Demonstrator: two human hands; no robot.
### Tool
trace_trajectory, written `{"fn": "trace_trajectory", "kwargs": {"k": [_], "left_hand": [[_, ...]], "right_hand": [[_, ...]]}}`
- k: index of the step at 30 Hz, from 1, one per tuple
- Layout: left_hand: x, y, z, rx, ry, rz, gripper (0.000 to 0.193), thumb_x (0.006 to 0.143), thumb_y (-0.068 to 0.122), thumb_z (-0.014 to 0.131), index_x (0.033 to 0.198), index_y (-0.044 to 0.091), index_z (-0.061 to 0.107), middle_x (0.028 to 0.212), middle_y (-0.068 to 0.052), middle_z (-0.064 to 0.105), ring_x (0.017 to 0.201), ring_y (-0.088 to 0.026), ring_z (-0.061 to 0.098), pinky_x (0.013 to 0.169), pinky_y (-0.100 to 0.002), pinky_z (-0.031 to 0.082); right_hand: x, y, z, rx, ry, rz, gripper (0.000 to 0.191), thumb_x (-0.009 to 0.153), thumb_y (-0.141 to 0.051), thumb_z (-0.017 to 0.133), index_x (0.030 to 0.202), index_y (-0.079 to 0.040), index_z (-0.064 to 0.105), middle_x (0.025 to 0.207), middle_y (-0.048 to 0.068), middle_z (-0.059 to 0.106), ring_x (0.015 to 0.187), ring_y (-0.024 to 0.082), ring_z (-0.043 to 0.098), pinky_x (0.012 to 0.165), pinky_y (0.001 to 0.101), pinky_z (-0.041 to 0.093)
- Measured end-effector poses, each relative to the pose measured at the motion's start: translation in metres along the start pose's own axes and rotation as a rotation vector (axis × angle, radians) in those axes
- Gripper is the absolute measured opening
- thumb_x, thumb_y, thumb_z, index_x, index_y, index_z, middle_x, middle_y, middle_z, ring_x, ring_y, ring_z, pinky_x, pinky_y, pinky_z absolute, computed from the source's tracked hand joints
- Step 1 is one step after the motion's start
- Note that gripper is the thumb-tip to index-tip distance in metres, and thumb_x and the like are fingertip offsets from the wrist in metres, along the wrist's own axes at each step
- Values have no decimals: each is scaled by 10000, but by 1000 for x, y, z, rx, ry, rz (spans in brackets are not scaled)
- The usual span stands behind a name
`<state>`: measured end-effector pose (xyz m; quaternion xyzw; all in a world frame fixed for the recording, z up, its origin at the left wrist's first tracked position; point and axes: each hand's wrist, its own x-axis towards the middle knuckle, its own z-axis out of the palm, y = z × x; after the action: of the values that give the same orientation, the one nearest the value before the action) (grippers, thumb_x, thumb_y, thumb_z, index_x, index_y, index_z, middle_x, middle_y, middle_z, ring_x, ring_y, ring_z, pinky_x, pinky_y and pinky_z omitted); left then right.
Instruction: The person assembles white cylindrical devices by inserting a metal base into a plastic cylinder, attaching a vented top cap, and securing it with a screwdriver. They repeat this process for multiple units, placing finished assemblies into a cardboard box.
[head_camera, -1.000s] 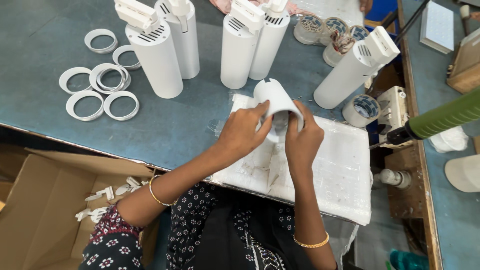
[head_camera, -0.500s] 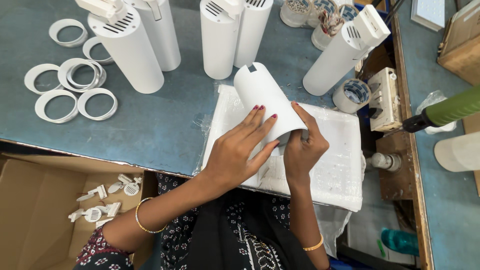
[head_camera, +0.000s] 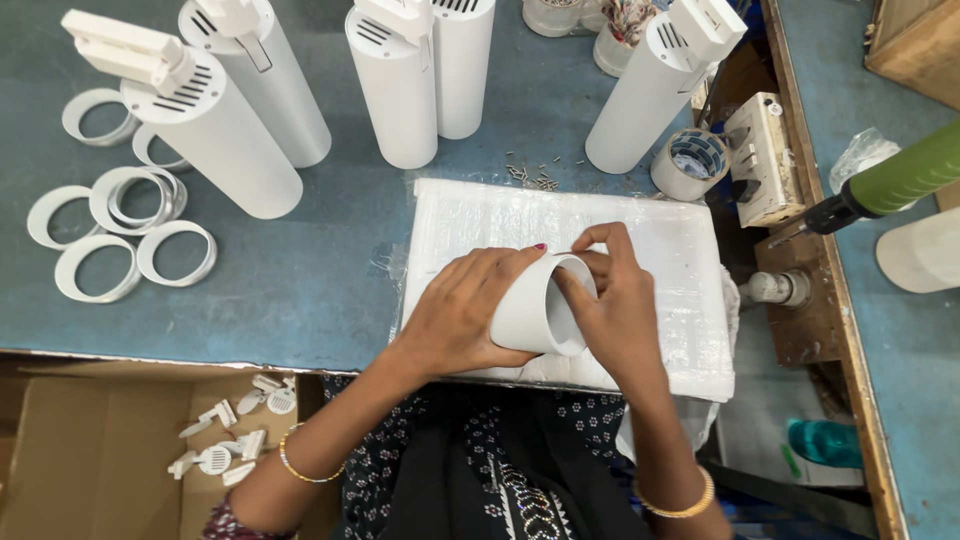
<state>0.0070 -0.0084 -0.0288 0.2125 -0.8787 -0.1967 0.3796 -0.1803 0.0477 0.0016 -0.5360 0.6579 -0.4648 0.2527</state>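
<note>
A white cylindrical lamp housing (head_camera: 537, 312) lies on its side over a white plastic-wrapped foam pad (head_camera: 660, 240), its open end turned to the right. My left hand (head_camera: 462, 314) wraps around its body from the left. The fingers of my right hand (head_camera: 612, 300) reach into the open mouth, thumb on the rim. Both hands hold it just above the pad's near edge.
Several upright white cylinder lamps (head_camera: 400, 85) stand at the back of the blue table (head_camera: 300, 260). White rings (head_camera: 120, 230) lie at the left. A tape roll (head_camera: 690, 165), a switch box (head_camera: 762, 160) and a green-handled tool (head_camera: 890, 185) sit at the right. A cardboard box (head_camera: 110, 450) holds small white parts.
The housing has been tipped from upright to lying on its side and lowered toward me. My right fingers have moved into its open end.
</note>
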Motion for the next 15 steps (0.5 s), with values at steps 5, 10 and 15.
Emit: {"fn": "trace_trajectory", "kwargs": {"k": [5, 10, 15], "left_hand": [[4, -12, 7, -74, 21, -36, 967, 645, 383, 919, 1446, 63, 481, 1192, -159, 646, 1074, -344, 656, 940, -452, 528], [11, -26, 4, -164, -15, -11, 970, 633, 393, 915, 1439, 62, 488, 1196, -153, 655, 1070, -343, 675, 934, -430, 554], [13, -43, -1, -246, -66, -24, 1002, 615, 438, 913, 1448, 65, 499, 1216, -145, 672, 1086, -329, 691, 915, -416, 575]], "right_hand": [[10, 0, -12, -328, 36, -371, 284, 807, -45, 813, 1030, -4, 644, 935, 121, 655, 786, 194, 664, 643, 280, 528], [27, 2, -15, -334, -70, -277, 216, 789, -37, 819, 911, 10, 647, 836, 102, 626, 681, 191, 624, 630, 313, 504], [43, -3, -10, -335, -149, -230, 228, 764, -68, 818, 832, 10, 614, 784, 88, 619, 602, 186, 605, 562, 326, 492]]}}
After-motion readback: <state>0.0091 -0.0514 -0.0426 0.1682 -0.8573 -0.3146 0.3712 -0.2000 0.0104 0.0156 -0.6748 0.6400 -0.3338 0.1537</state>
